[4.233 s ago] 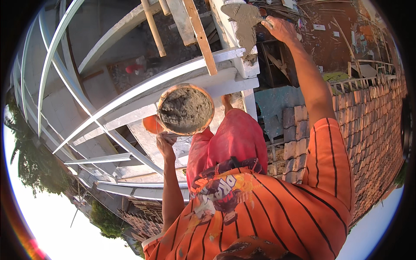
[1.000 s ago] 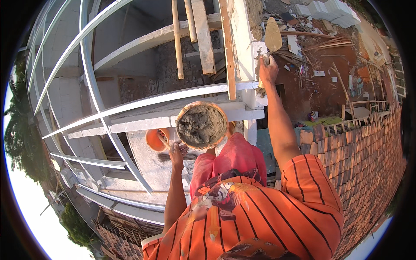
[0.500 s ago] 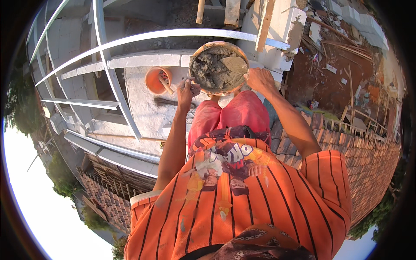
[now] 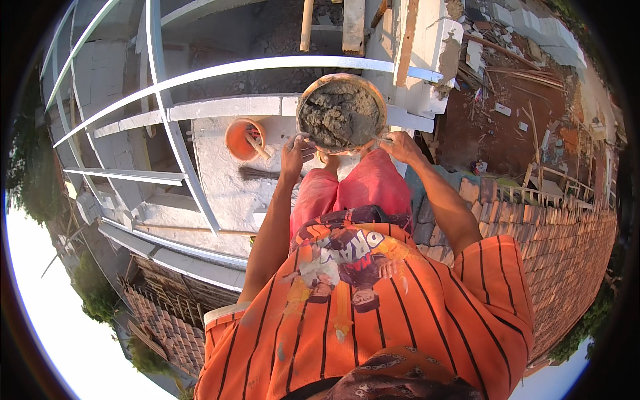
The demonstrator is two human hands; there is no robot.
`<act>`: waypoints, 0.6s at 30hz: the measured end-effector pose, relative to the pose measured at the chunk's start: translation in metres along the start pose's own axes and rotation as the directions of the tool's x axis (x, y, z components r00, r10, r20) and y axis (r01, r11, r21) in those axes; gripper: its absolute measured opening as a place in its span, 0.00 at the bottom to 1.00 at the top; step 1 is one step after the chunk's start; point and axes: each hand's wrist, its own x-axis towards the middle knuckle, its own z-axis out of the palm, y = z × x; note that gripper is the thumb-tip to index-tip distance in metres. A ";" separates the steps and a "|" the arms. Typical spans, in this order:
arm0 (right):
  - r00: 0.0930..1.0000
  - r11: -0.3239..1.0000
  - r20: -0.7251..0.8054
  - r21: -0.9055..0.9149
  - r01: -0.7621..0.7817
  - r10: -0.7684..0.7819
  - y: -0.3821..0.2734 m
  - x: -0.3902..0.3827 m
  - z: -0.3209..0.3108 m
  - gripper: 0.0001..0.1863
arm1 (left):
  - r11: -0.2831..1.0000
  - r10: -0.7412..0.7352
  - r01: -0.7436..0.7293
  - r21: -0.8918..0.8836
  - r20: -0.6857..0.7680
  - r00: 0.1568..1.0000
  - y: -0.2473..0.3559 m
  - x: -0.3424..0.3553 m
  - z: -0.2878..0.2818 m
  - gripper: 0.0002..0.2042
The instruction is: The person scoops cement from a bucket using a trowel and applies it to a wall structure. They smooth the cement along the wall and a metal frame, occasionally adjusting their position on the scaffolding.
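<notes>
A round tub of grey mortar (image 4: 337,112) is in front of me above my pink-trousered legs. My left hand (image 4: 297,150) is closed at its lower-left edge, gripping it. My right hand (image 4: 397,143) is closed around the trowel's handle at the tub's lower-right edge; the blade is hard to make out in the mortar. An orange bucket (image 4: 237,143) with a wooden-handled tool (image 4: 260,148) inside stands left of my left hand on a white surface. Right of the tub rises a white column (image 4: 437,47) with grey mortar on its face.
White metal rafters (image 4: 160,87) cross on the left above a concrete beam (image 4: 233,107). Timber planks (image 4: 353,27) lie at the top. On the right are a red-earth yard (image 4: 480,127) strewn with wood and debris, and a tiled roof (image 4: 553,260) below.
My right hand brought the trowel down from the column into the mortar, where its blade now shows less. The view shifted, then the tub moved slightly lower in it.
</notes>
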 end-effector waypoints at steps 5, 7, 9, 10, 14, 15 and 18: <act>0.997 0.922 -0.067 0.387 -0.002 0.031 -0.011 -0.022 -0.013 0.17 | 1.000 -0.025 0.025 -0.004 -0.016 1.000 -0.004 -0.004 -0.003 0.20; 0.990 0.864 -0.079 0.499 -0.065 0.119 -0.009 -0.027 -0.020 0.16 | 0.998 -0.062 0.063 0.020 -0.042 0.997 0.001 -0.005 0.000 0.21; 0.962 0.787 -0.208 0.617 -0.009 0.175 -0.015 -0.031 -0.036 0.15 | 0.996 -0.084 0.085 0.023 -0.038 0.996 -0.003 -0.001 -0.003 0.22; 0.942 0.743 -0.265 0.669 0.025 0.207 -0.016 -0.031 -0.044 0.15 | 0.996 -0.088 0.089 0.030 -0.039 0.995 -0.004 0.001 -0.003 0.22; 0.782 0.680 -0.539 0.702 0.211 0.313 -0.033 -0.024 -0.097 0.14 | 0.993 -0.100 0.104 0.064 -0.067 0.993 -0.003 0.001 -0.002 0.23; 0.741 0.717 -0.579 0.670 0.193 0.342 -0.031 -0.019 -0.109 0.16 | 0.992 -0.106 0.111 0.066 -0.076 0.991 -0.003 0.002 -0.001 0.23; 0.370 0.990 -0.920 0.144 0.011 0.130 0.007 0.022 -0.129 0.19 | 0.990 -0.108 0.116 0.077 -0.093 0.990 -0.002 0.000 0.002 0.24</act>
